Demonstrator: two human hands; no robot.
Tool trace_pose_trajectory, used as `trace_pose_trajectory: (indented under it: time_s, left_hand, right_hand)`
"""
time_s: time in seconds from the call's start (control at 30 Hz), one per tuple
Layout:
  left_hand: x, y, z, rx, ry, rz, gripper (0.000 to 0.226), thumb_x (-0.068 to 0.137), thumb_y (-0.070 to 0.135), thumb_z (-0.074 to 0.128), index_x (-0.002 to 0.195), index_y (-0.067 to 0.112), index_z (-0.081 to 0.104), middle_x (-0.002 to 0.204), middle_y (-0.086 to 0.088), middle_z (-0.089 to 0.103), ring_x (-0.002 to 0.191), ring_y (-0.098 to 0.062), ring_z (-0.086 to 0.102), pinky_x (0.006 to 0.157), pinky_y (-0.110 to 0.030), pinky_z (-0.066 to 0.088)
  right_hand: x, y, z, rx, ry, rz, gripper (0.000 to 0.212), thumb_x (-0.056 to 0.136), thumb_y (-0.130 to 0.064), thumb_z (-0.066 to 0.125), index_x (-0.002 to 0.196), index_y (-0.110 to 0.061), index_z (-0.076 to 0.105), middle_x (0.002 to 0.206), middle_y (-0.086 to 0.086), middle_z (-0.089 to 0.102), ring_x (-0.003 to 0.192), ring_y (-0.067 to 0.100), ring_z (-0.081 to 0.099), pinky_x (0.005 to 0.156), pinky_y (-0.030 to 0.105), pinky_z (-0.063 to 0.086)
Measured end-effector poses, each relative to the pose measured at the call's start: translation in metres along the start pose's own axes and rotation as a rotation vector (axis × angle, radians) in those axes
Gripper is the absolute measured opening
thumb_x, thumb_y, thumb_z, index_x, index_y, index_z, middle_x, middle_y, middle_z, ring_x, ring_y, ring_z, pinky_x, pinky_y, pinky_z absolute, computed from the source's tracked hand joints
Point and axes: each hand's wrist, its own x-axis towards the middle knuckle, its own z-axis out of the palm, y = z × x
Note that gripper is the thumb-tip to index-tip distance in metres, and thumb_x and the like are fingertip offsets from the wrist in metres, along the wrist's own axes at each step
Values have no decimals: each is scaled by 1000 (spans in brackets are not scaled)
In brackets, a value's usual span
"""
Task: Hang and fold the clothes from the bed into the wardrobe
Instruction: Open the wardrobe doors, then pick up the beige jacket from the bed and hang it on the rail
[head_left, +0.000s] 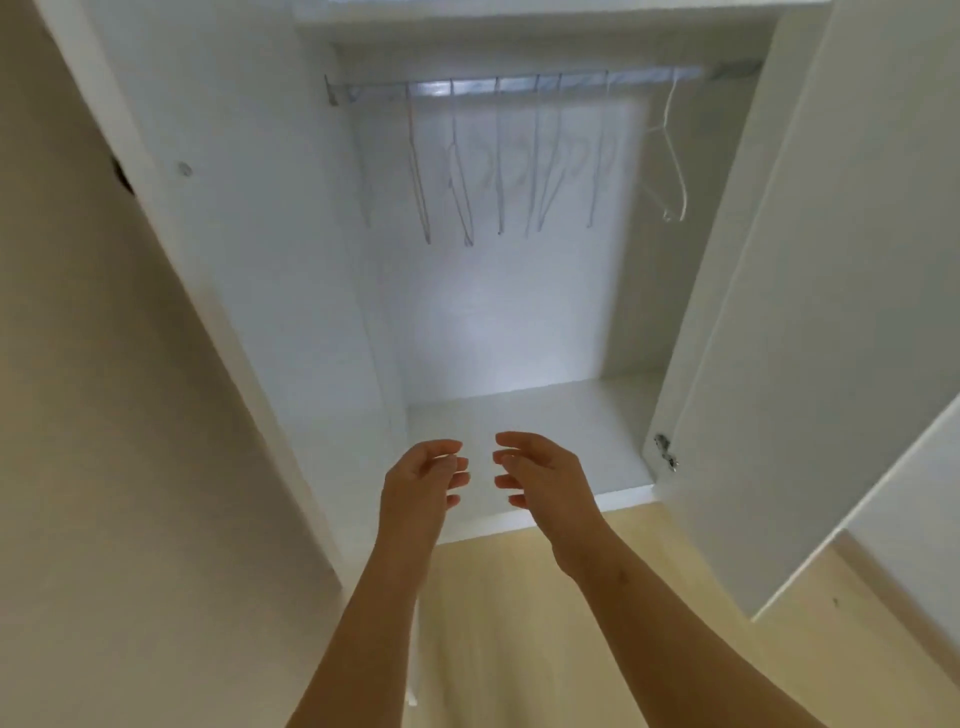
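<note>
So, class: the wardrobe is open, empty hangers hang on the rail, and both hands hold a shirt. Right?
No: in the head view the left hand and right hand hold nothing. The wardrobe is open, and empty hangers hang on the rail.

At frame centre an open white wardrobe (519, 312) shows thin hangers (519, 156) on its rail (519, 85), while left hand (421, 480) and right hand (545, 475) hover loosely curled, holding nothing, before its floor.

wardrobe (291, 218): smooth matt white | rail (519, 85): shiny metal | floor (519, 613): pale wood
</note>
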Motion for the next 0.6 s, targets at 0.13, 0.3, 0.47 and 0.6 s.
trace_pose_trajectory:
  time_s: [0.13, 0.3, 0.47, 0.6]
  left_hand:
    - [-22, -18, 83, 88, -272, -86, 19, 92, 8, 52, 87, 23, 62, 88, 0, 67, 82, -14, 65, 72, -26, 52]
    - [-76, -43, 192, 221, -656, -160, 20, 92, 10, 48, 86, 23, 62, 85, 2, 67, 80, -11, 65, 75, -29, 50]
    - [-153, -68, 273, 362, -1017, -114, 20, 93, 15, 47, 87, 27, 62, 86, 4, 67, 82, -10, 65, 71, -27, 51]
    - [-227, -93, 317, 450, -1276, -113, 17, 92, 17, 51, 82, 24, 62, 81, 4, 67, 82, -14, 65, 70, -30, 49]
  right_hand:
    - [-35, 27, -80, 78, 259, 100, 20, 91, -16, 52, 90, -34, 62, 95, -10, 66, 80, 8, 63, 68, 18, 45]
    - [-106, 59, -177, 146, 635, 203, 20, 90, -10, 50, 87, -26, 62, 88, -5, 64, 70, 8, 59, 60, 17, 41]
    - [-198, 90, -242, 209, 994, 290, 24, 89, -8, 49, 82, -27, 61, 83, -5, 64, 67, 9, 57, 56, 18, 42]
    - [-275, 116, -267, 310, 1266, 369, 24, 89, -7, 47, 81, -25, 62, 79, -5, 64, 63, 9, 56, 55, 19, 41]
